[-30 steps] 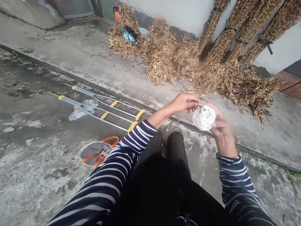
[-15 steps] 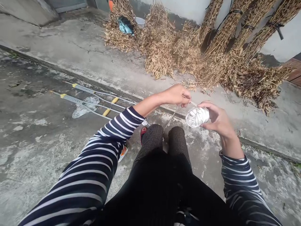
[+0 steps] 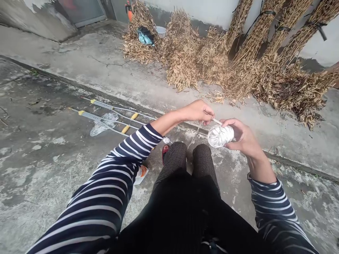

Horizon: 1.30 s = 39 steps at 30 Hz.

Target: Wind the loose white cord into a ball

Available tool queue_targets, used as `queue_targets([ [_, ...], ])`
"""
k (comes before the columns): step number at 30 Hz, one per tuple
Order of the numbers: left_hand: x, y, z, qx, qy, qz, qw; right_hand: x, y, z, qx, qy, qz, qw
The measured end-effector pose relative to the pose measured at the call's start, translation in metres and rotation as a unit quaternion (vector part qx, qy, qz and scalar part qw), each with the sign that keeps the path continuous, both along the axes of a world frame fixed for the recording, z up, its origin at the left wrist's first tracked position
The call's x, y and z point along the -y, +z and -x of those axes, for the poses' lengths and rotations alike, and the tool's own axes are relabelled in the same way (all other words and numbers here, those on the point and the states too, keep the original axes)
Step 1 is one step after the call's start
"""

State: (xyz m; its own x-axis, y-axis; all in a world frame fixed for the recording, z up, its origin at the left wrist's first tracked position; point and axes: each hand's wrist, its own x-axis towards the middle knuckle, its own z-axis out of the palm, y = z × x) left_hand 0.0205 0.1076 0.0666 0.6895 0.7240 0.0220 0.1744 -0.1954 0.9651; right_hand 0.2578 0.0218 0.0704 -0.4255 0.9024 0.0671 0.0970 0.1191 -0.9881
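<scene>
**Ball of white cord held over our knees**

Though we look for writing, none can be read on anything here. Our right hand (image 3: pixel 245 137) cups the ball of white cord (image 3: pixel 220 135) – fingers curled round its far side, thumb above. Our left hand (image 3: pixel 199 111) pinches the loose strand (image 3: pixel 216 121) just above the ball, fingertips pressed together on it. Both hang above our knees (image 3: pixel 189 158). On the concrete floor (image 3: pixel 53 148) lie metal crutches (image 3: pixel 106 116) – dried plant bundles (image 3: pixel 185 60) stand against the wall.

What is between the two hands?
In the head view, a short white strand runs from the left hand, which pinches it, to the white string ball held in the right hand.
</scene>
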Motion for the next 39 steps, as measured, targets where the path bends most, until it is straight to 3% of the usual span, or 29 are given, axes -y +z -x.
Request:
queue_targets([
  [4, 0.0, -0.014, 0.001, -0.032, 0.02, -0.022, 0.999, 0.006, 0.009, -0.002, -0.029, -0.017, -0.029, 0.999],
  [10, 0.008, -0.02, 0.016, 0.05, 0.015, 0.114, 0.992, 0.012, 0.026, -0.016, -0.054, -0.086, -0.086, 0.991],
  [13, 0.011, -0.015, 0.022, 0.132, 0.026, 0.162, 0.978, 0.011, 0.022, -0.019, -0.051, -0.084, -0.045, 0.994],
  [19, 0.014, -0.018, 0.026, 0.253, -0.017, 0.236, 0.938, 0.01, 0.004, -0.022, -0.096, -0.056, -0.007, 0.994],
  [34, 0.026, -0.02, 0.015, 0.325, 0.013, 0.334, 0.885, 0.009, -0.004, -0.018, -0.127, -0.029, 0.018, 0.991],
  [39, 0.032, -0.02, 0.009, 0.342, 0.02, 0.315, 0.885, 0.009, -0.006, -0.019, -0.119, -0.028, 0.017, 0.992],
])
